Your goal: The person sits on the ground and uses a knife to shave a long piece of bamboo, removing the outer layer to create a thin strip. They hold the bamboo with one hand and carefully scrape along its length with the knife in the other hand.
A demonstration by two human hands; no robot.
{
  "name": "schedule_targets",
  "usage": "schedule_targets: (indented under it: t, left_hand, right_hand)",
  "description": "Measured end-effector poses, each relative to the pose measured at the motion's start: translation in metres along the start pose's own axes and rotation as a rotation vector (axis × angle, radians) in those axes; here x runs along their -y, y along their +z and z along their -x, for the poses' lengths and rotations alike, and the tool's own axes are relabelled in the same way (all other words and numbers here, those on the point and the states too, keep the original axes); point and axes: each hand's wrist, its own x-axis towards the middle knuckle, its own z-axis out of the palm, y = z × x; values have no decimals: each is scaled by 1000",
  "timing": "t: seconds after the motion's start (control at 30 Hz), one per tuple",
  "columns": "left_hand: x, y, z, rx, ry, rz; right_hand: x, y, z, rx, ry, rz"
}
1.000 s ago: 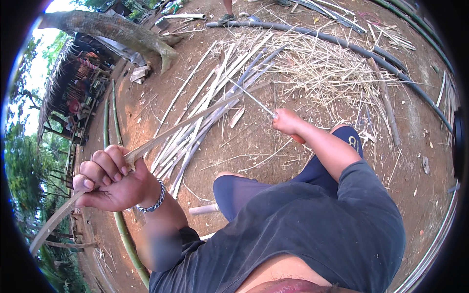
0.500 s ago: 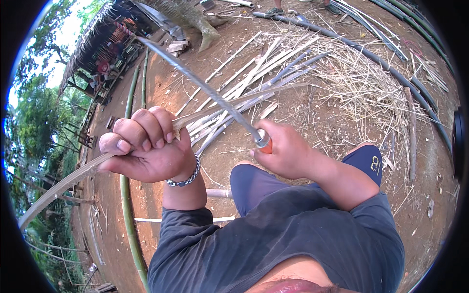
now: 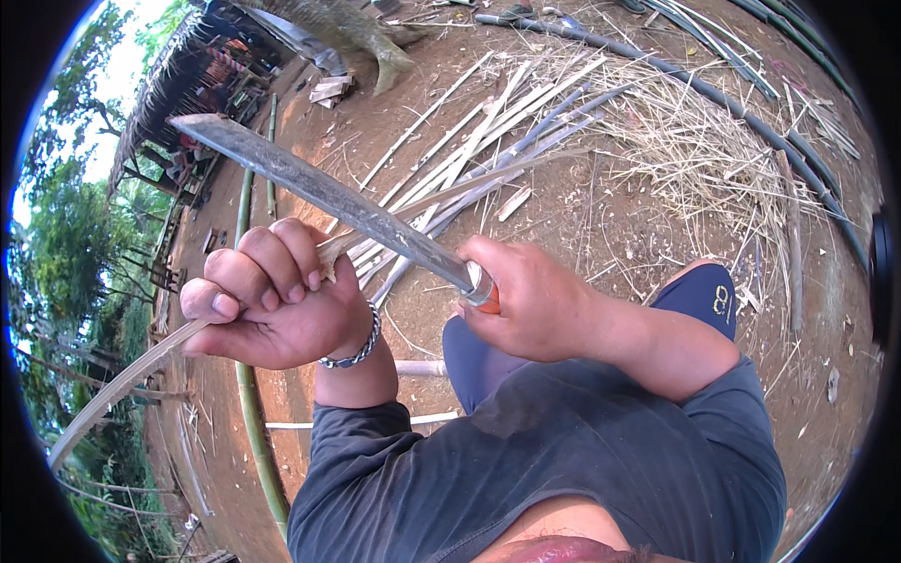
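My left hand [image 3: 267, 298], wearing a braided bracelet [image 3: 361, 345], is closed around a long, thin split bamboo strip [image 3: 120, 385]. One end of the strip bends down to the far left, and the other runs to the right over the ground. My right hand [image 3: 530, 302] grips a machete [image 3: 328, 195] by its orange handle, which has a metal collar. The long, dull grey blade points up and left, with its broad side showing. It passes above the strip in the view, close beyond my left knuckles; whether blade and strip touch, I cannot tell.
Pale bamboo slats [image 3: 469, 155] lie on the brown earth ahead, beside a heap of shavings [image 3: 699, 141]. Dark poles [image 3: 657, 66] curve behind them. A green bamboo pole [image 3: 249, 413] lies at my left. A thatched shelter [image 3: 178, 84] and tree trunk [image 3: 352, 28] stand farther off.
The machete has turned from nearly edge-on to show its broad side, and its tip has swung left and down. My right hand has shifted slightly left. My left hand keeps the strip.
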Motion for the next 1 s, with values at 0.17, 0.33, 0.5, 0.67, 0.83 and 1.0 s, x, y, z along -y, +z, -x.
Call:
schedule_targets:
  t: [0.17, 0.33, 0.5, 0.67, 0.83, 1.0]
  left_hand:
    - [-1, 0, 3, 31, 15, 67]
    - [-5, 3, 6, 74, -3, 39]
    - [-4, -2, 4, 38, -16, 84]
    - [-4, -6, 4, 27, -8, 82]
    - [1, -5, -1, 43, -7, 87]
    - [1, 0, 0, 46, -9, 81]
  right_hand:
    - [-2, -5, 14, 39, 69, 72]
    - [-1, -6, 23, 44, 126, 83]
    - [-30, -8, 40, 47, 333, 75]
    - [-70, -28, 52, 83, 610, 192]
    - [-74, -28, 55, 10, 520, 227]
    - [-48, -18, 44, -3, 209, 191]
